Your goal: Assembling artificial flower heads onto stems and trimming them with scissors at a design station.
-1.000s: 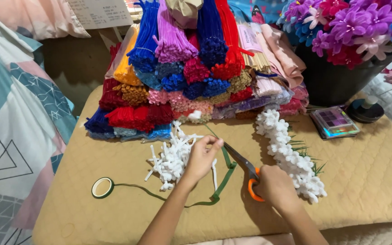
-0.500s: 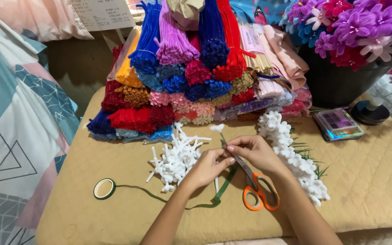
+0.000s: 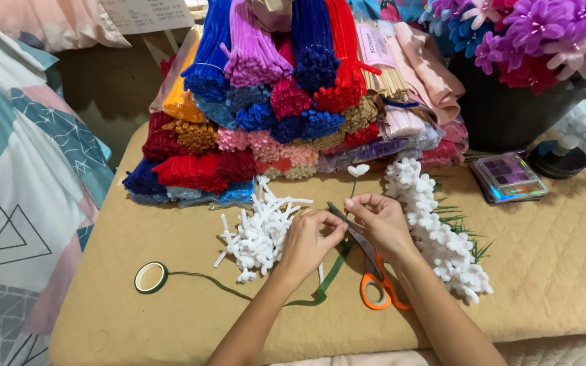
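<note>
Both hands meet at the centre of a tan quilted mat (image 3: 171,325); the left hand (image 3: 308,238) has thumb and forefinger pinched together on a thin green stem (image 3: 353,191), and the right hand (image 3: 380,218) pinches the same stem from the 3 o'clock side; the stem rises toward 12 o'clock and ends in a small white heart-shaped bud (image 3: 357,170). Orange-handled scissors (image 3: 374,278) lie on the mat under the right wrist, blades pointing to 11 o'clock, handles at 5 o'clock of the hands. At 9 o'clock of the left hand lies a loose heap of short white pipe-cleaner pieces (image 3: 259,230); at 3 o'clock of the right hand runs a long cluster of white blossoms (image 3: 435,230) with green needles showing beneath. A green tape roll (image 3: 150,277) sits at 8 o'clock, its strip trailing toward the hands. At 12 o'clock rises a stack of coloured pipe-cleaner bundles (image 3: 272,102); at 2 o'clock stand a dark pot of purple and pink flowers (image 3: 510,108) and a small iridescent case (image 3: 509,177).
</note>
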